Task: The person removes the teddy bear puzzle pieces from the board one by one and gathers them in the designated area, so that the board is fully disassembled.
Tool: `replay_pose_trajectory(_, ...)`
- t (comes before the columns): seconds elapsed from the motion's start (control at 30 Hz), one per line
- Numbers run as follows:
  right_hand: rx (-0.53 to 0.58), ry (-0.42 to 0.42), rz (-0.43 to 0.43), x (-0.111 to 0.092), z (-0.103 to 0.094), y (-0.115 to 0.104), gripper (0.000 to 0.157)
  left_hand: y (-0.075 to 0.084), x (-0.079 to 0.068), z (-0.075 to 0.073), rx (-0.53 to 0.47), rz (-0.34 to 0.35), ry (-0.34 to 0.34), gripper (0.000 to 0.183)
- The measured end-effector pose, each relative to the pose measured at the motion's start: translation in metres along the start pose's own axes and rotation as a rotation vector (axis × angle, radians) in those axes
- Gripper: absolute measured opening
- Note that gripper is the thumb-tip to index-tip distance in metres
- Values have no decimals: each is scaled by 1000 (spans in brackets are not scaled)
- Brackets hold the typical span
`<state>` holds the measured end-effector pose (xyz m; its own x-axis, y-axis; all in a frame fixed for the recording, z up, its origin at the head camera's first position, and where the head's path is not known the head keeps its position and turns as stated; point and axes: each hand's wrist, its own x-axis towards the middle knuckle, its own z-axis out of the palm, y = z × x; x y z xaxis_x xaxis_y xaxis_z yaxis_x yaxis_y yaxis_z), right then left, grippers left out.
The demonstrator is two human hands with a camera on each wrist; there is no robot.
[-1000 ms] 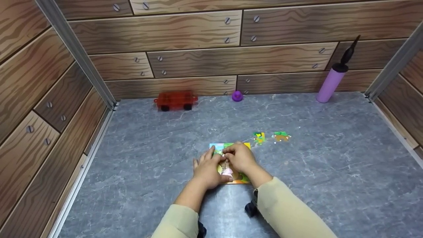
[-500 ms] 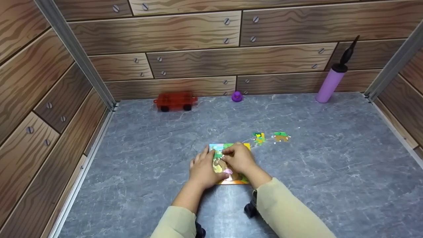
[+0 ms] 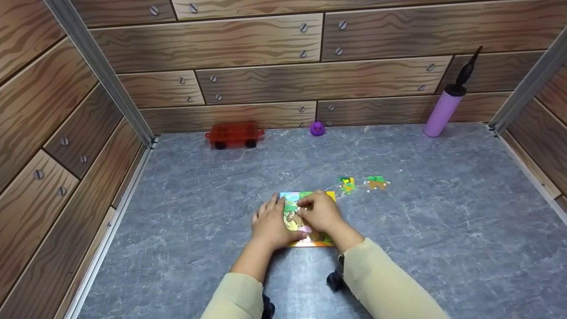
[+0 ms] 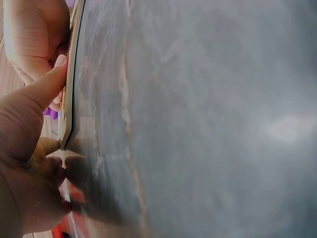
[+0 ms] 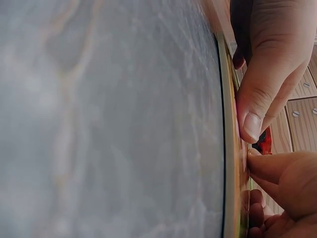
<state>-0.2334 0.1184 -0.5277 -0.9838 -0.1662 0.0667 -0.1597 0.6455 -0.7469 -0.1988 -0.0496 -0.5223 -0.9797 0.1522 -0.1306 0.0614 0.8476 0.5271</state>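
A colourful jigsaw puzzle board (image 3: 293, 227) lies on the grey table in the head view. My left hand (image 3: 269, 225) rests along its left side, fingers fairly straight and the thumb across the front part of the picture. From the right, my right hand (image 3: 322, 212) pinches a puzzle piece at the middle of the board with thumb and index finger; the fingers hide most of that piece. The right wrist view has the right thumb (image 5: 267, 166) down at the board's surface, close to the left thumb (image 5: 253, 121). Two loose puzzle pieces, one yellow-green (image 3: 347, 185) and one brown-green (image 3: 377, 182), lie beyond the board.
Along the back wall stand a red toy wagon (image 3: 235, 135), a purple rubber duck (image 3: 317, 129) and a lilac hand pump (image 3: 442, 114) with a black top. Wood-patterned walls (image 3: 257, 82) border the table (image 3: 443, 230) at the back and both sides.
My left hand has slid slightly left, uncovering more of the board's left part. The right hand has hardly moved, and the loose pieces are where they were.
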Motion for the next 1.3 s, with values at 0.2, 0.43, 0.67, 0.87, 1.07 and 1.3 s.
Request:
replay_pose_trajectory(0.2, -6, 2, 13, 1, 0, 0, 14, 1, 1, 1, -25, -13, 12, 120)
replay_pose_trajectory(0.43, -13, 11, 18, 1, -1, -3, 16, 1, 1, 1, -27, -12, 20, 120)
replay_pose_trajectory(0.67, 1, 17, 60, 2, -1, -4, 17, 0, 2, 1, -27, -12, 20, 119)
replay_pose_trajectory(0.87, 24, 33, 92, 1, 0, -7, 17, 0, 2, 1, -28, -12, 20, 120)
replay_pose_trajectory(1.07, 75, 64, 78, 0, 3, -5, 17, 0, 2, 1, -29, -12, 14, 119)
replay_pose_trajectory(1.3, 67, 91, 45, -1, 7, -2, 14, 0, 0, 2, -15, -16, 12, 119)
